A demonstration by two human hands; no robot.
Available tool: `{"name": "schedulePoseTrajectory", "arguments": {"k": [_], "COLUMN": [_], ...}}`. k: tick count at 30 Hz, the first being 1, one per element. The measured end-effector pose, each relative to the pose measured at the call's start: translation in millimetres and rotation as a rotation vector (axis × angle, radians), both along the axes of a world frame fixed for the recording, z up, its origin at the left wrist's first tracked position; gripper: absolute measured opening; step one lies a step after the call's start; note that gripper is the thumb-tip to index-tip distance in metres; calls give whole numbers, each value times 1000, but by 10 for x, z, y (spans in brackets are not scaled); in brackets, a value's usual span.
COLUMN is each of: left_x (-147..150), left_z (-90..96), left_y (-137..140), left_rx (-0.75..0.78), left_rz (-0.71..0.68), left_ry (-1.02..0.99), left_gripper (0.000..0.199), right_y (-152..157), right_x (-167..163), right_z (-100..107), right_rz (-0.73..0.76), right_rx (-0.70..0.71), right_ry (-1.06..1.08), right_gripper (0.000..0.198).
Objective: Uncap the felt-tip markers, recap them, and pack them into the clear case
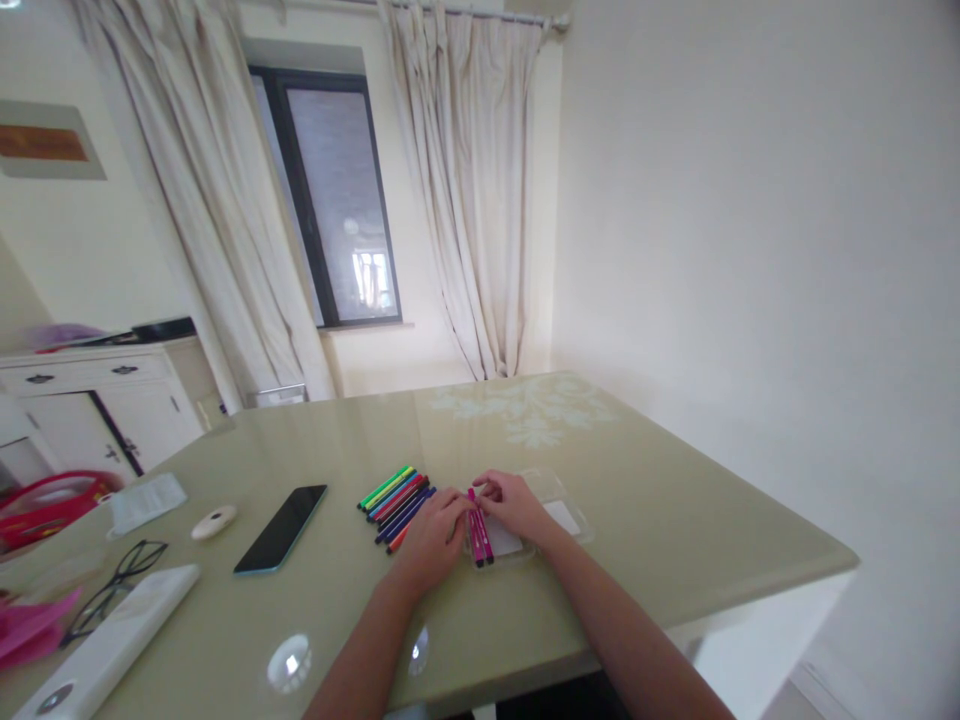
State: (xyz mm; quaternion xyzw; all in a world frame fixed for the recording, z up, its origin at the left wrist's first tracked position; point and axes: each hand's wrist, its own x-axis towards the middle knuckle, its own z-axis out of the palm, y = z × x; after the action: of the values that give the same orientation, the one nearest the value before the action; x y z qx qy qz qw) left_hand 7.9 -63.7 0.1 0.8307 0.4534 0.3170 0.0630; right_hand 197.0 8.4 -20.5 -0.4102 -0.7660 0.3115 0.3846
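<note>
Two pink felt-tip markers (482, 540) with dark ends lie side by side in a clear plastic case (581, 527), which stands open on the table. My right hand (515, 507) reaches over the case, its curled fingers closed at the upper end of the pink markers. From the left, my left hand (433, 540) has its fingertips bent together on the same pink markers. Beside my left hand lies a row of colored markers (396, 500), among them green, yellow, blue, red and black ones; my hand partly covers the nearest.
On the glossy table (675, 540) a phone (281, 530) lies left of the markers. Farther left are a round white object (214, 522), eyeglasses (120, 580), a long white device (112, 640) and something pink (34, 625). A wall borders the right side.
</note>
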Motion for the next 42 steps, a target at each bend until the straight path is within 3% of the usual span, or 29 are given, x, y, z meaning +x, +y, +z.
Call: {"name": "schedulePoseTrajectory", "arguments": {"k": [5, 14, 22, 24, 29, 31, 36, 42], "left_x": [3, 18, 42, 25, -99, -144, -164, -122], "left_z": [14, -6, -15, -2, 10, -6, -59, -116], "left_y": [-26, -5, -4, 9, 46, 50, 66, 123], "left_rx": [11, 9, 24, 43, 128, 118, 20, -16], "left_rz": [-94, -68, -63, 20, 575, 677, 685, 591], "left_ry": [54, 103, 129, 183, 329, 366, 368, 341], "left_gripper": [46, 45, 44, 42, 27, 23, 23, 18], "right_y": [-31, -85, -98, -92, -55, -41, -39, -45], "right_x": [0, -5, -13, -12, 3, 11, 16, 11], "right_z": [46, 116, 128, 123, 105, 100, 99, 98], "right_rz": [1, -8, -21, -24, -56, -87, -111, -113], "right_rx": [50, 183, 190, 197, 178, 160, 161, 161], "right_ry": [-65, -228, -327, -325, -233, -191, -147, -155], "right_gripper": [15, 10, 9, 9, 8, 7, 9, 8]}}
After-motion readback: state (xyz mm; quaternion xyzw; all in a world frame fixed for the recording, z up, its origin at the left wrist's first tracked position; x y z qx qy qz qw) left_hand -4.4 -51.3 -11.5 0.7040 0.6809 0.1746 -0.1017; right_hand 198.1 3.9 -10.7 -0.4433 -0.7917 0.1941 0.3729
